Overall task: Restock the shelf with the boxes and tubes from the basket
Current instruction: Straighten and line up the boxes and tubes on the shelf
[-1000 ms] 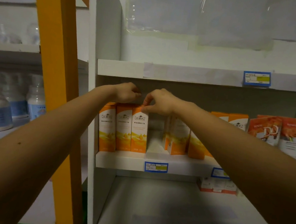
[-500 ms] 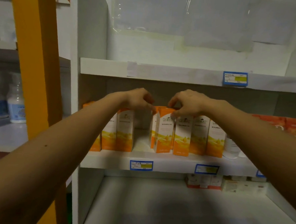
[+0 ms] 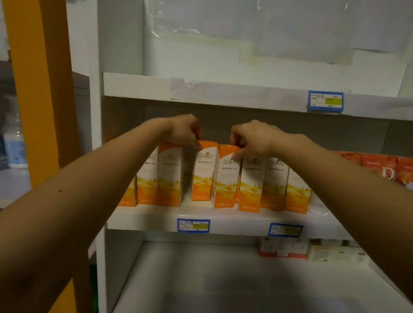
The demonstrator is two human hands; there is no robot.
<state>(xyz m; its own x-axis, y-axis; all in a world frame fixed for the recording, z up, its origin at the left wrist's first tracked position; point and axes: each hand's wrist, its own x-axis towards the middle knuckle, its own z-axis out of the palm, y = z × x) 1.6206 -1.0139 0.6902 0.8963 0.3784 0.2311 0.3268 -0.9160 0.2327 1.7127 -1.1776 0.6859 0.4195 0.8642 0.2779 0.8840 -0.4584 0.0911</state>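
Reaching with both bare arms to the middle white shelf board [image 3: 233, 223] of a white shelving unit. Pinching, with the left hand [image 3: 185, 131], the top left corner of an upright orange-and-white cardboard box [image 3: 203, 173], thumb at the front edge and fingers curled down behind. Gripping, with the right hand [image 3: 251, 139], the top of a second orange-and-white cardboard box [image 3: 227, 181] just beside the first, thumb pressed to the front face and fingers hooked over the back. Standing on the shelf board, side by side, with the first set a little farther back than the second. Flanked on the left, across a narrow gap, by a group of matching boxes [image 3: 169, 176] partly hidden behind the left forearm, and on the right by a close-packed row of matching boxes [image 3: 274, 184]. Farther right on the same board, red-orange packets with white lettering [image 3: 377, 165]. Along the board's front edge, two blue-framed price labels [image 3: 193, 225], and a third label [image 3: 325, 101] on the board above. On the tier below, at the back right, small white-and-red cartons [image 3: 282, 247]. At far left, an orange upright post [image 3: 35, 75] and, behind it, white bottles with blue labels [image 3: 14, 146], blurred.
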